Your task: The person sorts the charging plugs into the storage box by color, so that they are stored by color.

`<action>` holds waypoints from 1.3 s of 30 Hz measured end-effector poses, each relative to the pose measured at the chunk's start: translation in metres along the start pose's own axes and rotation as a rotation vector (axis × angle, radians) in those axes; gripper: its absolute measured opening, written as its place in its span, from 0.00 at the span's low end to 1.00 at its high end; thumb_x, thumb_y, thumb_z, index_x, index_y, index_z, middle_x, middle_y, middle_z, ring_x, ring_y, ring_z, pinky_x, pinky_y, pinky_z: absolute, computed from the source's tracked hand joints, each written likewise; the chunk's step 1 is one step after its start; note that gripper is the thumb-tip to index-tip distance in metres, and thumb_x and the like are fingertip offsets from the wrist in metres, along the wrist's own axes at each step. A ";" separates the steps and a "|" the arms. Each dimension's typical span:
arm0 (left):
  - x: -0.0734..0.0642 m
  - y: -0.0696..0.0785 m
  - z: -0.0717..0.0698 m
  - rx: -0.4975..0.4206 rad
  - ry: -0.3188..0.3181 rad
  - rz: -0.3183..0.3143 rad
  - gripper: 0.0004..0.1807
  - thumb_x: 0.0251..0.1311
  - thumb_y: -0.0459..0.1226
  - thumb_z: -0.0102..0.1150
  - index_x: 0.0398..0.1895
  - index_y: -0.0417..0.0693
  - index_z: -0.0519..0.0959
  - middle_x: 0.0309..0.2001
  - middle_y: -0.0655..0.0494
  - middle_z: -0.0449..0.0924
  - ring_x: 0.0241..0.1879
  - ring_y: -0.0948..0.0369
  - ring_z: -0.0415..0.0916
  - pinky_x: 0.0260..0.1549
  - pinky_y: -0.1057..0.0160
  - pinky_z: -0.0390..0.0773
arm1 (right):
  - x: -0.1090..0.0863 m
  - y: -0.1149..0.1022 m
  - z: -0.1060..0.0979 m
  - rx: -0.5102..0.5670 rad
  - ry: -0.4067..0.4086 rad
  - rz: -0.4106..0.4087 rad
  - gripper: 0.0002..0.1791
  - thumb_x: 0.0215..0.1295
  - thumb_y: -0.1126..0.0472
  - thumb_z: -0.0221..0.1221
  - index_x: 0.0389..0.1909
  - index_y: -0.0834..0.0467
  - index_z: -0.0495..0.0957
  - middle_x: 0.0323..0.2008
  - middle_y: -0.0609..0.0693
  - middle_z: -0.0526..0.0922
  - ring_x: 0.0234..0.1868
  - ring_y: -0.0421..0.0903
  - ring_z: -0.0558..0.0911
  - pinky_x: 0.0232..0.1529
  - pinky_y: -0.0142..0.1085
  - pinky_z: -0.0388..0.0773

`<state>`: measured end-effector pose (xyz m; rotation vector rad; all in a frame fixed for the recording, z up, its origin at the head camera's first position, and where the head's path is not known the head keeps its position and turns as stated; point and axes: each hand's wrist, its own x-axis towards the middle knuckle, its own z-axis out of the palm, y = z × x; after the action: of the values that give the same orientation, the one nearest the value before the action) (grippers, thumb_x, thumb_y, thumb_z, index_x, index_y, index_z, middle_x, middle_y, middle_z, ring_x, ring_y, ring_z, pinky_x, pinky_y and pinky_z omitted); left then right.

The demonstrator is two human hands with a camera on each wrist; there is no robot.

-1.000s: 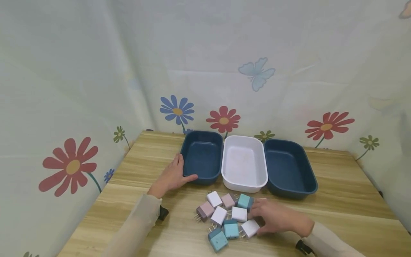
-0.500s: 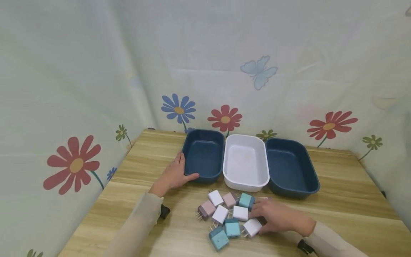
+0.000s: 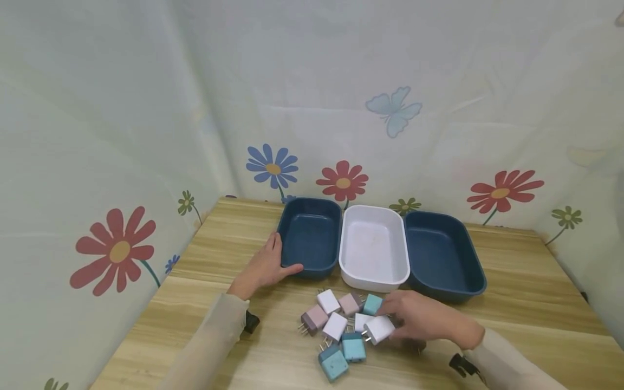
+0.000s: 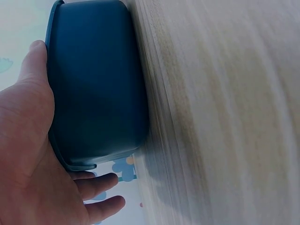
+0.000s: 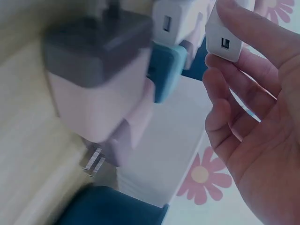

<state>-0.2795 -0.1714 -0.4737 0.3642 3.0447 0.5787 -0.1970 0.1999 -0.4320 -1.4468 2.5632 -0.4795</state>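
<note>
My left hand (image 3: 263, 269) rests on the front left corner of the left dark blue bin (image 3: 312, 238). In the left wrist view its thumb lies along the rim of that bin (image 4: 98, 79), and its other fingers extend past the corner. My right hand (image 3: 425, 318) pinches a white plug charger (image 3: 379, 329) between thumb and fingers, over the cluster, prongs to the left. The right wrist view shows the USB port of this charger (image 5: 224, 42). Around it lie teal chargers (image 3: 333, 363), pink ones (image 3: 314, 318) and white ones (image 3: 335, 326). Another charger is partly hidden beneath the right hand.
A white bin (image 3: 374, 244) stands in the middle, and a second dark blue bin (image 3: 443, 254) on its right. All three line the back of the wooden table (image 3: 526, 303). Behind them hangs a flower-printed cloth (image 3: 312, 97).
My right hand has raised the white charger off the table and carried it slightly left, over a neighbouring white one. A charger beneath that hand shows more now. The left hand stays at the bin.
</note>
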 end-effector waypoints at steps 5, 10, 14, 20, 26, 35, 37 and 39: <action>-0.001 0.000 0.001 -0.019 0.004 -0.001 0.63 0.52 0.67 0.54 0.72 0.30 0.39 0.73 0.35 0.37 0.70 0.44 0.46 0.64 0.48 0.56 | 0.008 0.003 -0.009 0.087 0.022 0.053 0.19 0.51 0.57 0.70 0.45 0.50 0.81 0.41 0.37 0.78 0.37 0.37 0.76 0.39 0.33 0.77; -0.001 0.000 0.000 -0.024 0.002 0.001 0.65 0.50 0.70 0.52 0.72 0.30 0.39 0.73 0.35 0.37 0.70 0.44 0.46 0.64 0.49 0.56 | 0.019 0.008 -0.018 0.098 0.076 0.075 0.18 0.50 0.59 0.71 0.44 0.51 0.81 0.39 0.37 0.77 0.35 0.37 0.76 0.37 0.31 0.77; -0.002 0.001 -0.001 -0.033 -0.005 -0.003 0.65 0.49 0.71 0.51 0.72 0.31 0.38 0.73 0.36 0.36 0.70 0.44 0.46 0.64 0.49 0.56 | 0.026 0.009 -0.027 0.118 0.096 0.105 0.19 0.50 0.60 0.71 0.46 0.52 0.82 0.38 0.38 0.78 0.36 0.39 0.77 0.38 0.34 0.78; -0.002 0.001 -0.001 -0.040 0.000 -0.004 0.66 0.49 0.72 0.51 0.72 0.31 0.38 0.73 0.35 0.36 0.70 0.44 0.46 0.64 0.49 0.56 | 0.040 0.011 -0.037 0.115 0.094 0.184 0.21 0.51 0.58 0.71 0.48 0.52 0.81 0.40 0.38 0.78 0.38 0.40 0.77 0.43 0.37 0.79; -0.001 0.001 0.001 -0.041 -0.010 -0.005 0.67 0.48 0.73 0.49 0.72 0.31 0.38 0.73 0.35 0.36 0.70 0.43 0.47 0.63 0.48 0.57 | 0.054 0.020 -0.045 0.101 0.124 0.139 0.22 0.50 0.58 0.71 0.48 0.57 0.81 0.40 0.44 0.80 0.37 0.42 0.79 0.41 0.35 0.79; 0.000 0.000 0.002 -0.045 -0.012 -0.007 0.66 0.48 0.72 0.50 0.72 0.31 0.38 0.73 0.35 0.36 0.70 0.43 0.47 0.63 0.48 0.57 | 0.071 0.029 -0.054 0.111 0.134 0.154 0.23 0.50 0.58 0.71 0.48 0.59 0.80 0.39 0.46 0.80 0.35 0.41 0.79 0.39 0.34 0.79; 0.000 0.000 0.002 -0.050 -0.010 -0.010 0.66 0.49 0.71 0.51 0.72 0.31 0.38 0.73 0.35 0.36 0.70 0.43 0.46 0.63 0.48 0.57 | 0.075 0.031 -0.055 0.105 0.141 0.152 0.23 0.50 0.59 0.71 0.48 0.60 0.80 0.38 0.46 0.80 0.34 0.41 0.79 0.38 0.33 0.79; 0.000 -0.001 0.002 -0.050 -0.012 -0.014 0.65 0.50 0.70 0.52 0.72 0.31 0.37 0.73 0.36 0.35 0.70 0.44 0.46 0.64 0.48 0.56 | 0.080 0.033 -0.057 0.098 0.148 0.162 0.22 0.50 0.59 0.71 0.48 0.60 0.80 0.37 0.46 0.80 0.34 0.41 0.79 0.37 0.32 0.78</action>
<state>-0.2799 -0.1714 -0.4760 0.3438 3.0126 0.6489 -0.2819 0.1588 -0.3892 -1.2013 2.6997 -0.7002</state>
